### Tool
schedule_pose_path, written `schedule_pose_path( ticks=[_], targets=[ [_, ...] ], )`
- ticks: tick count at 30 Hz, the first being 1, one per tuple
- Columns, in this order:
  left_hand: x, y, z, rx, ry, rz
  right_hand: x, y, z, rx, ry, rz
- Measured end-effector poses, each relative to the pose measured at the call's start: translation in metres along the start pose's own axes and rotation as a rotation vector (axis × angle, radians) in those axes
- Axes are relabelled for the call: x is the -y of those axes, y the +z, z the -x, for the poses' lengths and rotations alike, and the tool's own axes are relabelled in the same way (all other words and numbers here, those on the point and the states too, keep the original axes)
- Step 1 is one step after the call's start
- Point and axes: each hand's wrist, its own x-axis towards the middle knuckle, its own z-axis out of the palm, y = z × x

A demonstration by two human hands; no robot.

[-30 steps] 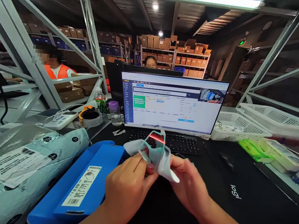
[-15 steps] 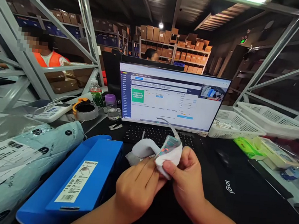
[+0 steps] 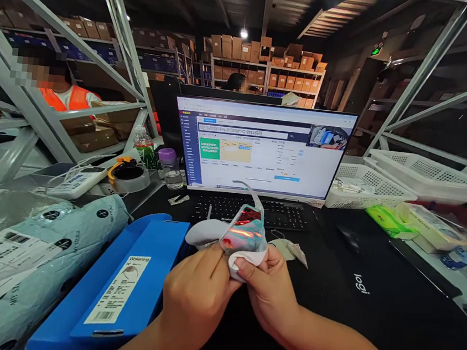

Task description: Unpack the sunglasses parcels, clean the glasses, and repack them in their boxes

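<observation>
Both my hands hold a small clear plastic packet (image 3: 245,230) with red light glinting on it, wrapped in a white cloth or pouch (image 3: 209,232), just above the black desk mat (image 3: 369,317). My left hand (image 3: 198,296) is closed on the lower left of the bundle. My right hand (image 3: 267,287) pinches its lower right edge with thumb and fingers. A white cable (image 3: 245,187) arcs up behind the packet. The keyboard (image 3: 254,212) and the lit monitor (image 3: 261,147) lie straight ahead.
An open blue box (image 3: 121,286) with a barcode label lies left of my hands, beside a grey mailer bag (image 3: 29,254). Tape roll (image 3: 129,175), bottles (image 3: 170,167), white baskets (image 3: 387,183), green packets (image 3: 389,220) and a mouse (image 3: 348,238) ring the desk. A person in an orange vest (image 3: 64,96) sits behind the left racking.
The packet was first held up and spread open by both hands, then lowered and gathered into the white cloth. My view tilted down slightly. The monitor page changed a panel from green alone to green and yellow.
</observation>
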Motion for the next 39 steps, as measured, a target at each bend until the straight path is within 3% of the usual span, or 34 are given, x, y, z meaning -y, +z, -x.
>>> schedule_pose_path(
  ticks=[7,10,13,15,21,24,26,29,32,35,39],
  targets=[
    [-0.014,0.011,0.003,-0.034,0.093,0.051,0.053,-0.005,-0.023,-0.071,0.087,-0.177],
    [-0.01,0.009,0.002,-0.008,0.079,0.039,0.034,-0.007,-0.017,-0.038,0.041,-0.154],
    [-0.002,0.002,0.001,0.011,0.06,0.011,0.003,-0.008,-0.007,0.032,-0.066,0.016],
    [-0.001,-0.001,0.0,0.004,0.042,0.0,-0.004,-0.008,-0.005,0.057,-0.069,0.078],
    [-0.02,0.004,0.001,0.03,0.005,0.075,0.047,-0.005,-0.02,-0.003,0.061,-0.109],
    [-0.023,0.006,0.001,0.033,0.019,0.077,0.05,-0.007,-0.021,-0.047,0.061,-0.131],
    [-0.018,0.004,0.001,0.061,-0.001,0.065,0.036,-0.007,-0.014,-0.052,0.005,-0.054],
    [-0.008,-0.002,-0.001,0.076,-0.024,0.046,0.011,-0.006,0.002,-0.028,-0.19,0.199],
    [-0.006,-0.007,0.0,0.055,-0.033,0.018,0.004,-0.004,0.009,0.017,-0.317,0.329],
    [-0.014,-0.008,0.002,0.047,-0.042,0.038,0.022,-0.004,0.003,0.042,-0.195,0.221],
    [-0.028,-0.002,0.005,0.032,-0.01,0.092,0.054,-0.007,-0.013,-0.035,0.051,-0.034]
  ],
)
